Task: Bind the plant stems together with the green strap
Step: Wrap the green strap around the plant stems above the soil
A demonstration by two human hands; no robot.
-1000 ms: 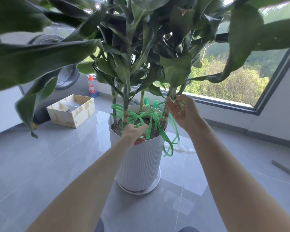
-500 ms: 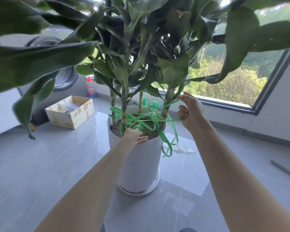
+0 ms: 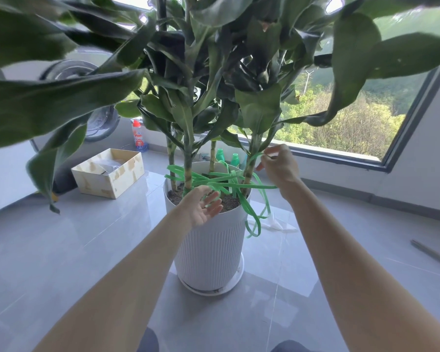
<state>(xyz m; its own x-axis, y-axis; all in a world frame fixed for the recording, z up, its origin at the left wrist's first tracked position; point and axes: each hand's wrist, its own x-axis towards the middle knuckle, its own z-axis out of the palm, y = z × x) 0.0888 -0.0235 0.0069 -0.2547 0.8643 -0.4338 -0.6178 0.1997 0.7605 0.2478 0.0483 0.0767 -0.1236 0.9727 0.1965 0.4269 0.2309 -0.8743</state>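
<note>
A tall leafy plant with several thin stems (image 3: pixel 187 161) grows from a white ribbed pot (image 3: pixel 208 247) on the floor. A long green strap (image 3: pixel 215 180) lies in tangled loops among the stems, and one loop hangs over the pot's right rim. My left hand (image 3: pixel 202 205) is at the pot's front rim, palm up with fingers spread, touching a strap loop. My right hand (image 3: pixel 277 165) is beside the right stem (image 3: pixel 250 163) and pinches a strap end between thumb and fingertips.
A cardboard box (image 3: pixel 109 172) stands on the grey tile floor to the left, with a spray bottle (image 3: pixel 139 135) behind it. Two green bottle caps (image 3: pixel 226 156) show behind the pot. A large window (image 3: pixel 353 118) fills the right. A grey rod (image 3: pixel 432 254) lies far right.
My left hand let go of the strap near the soil and opened palm up. My right hand shifted from gripping near the right stem to a pinch on the strap end.
</note>
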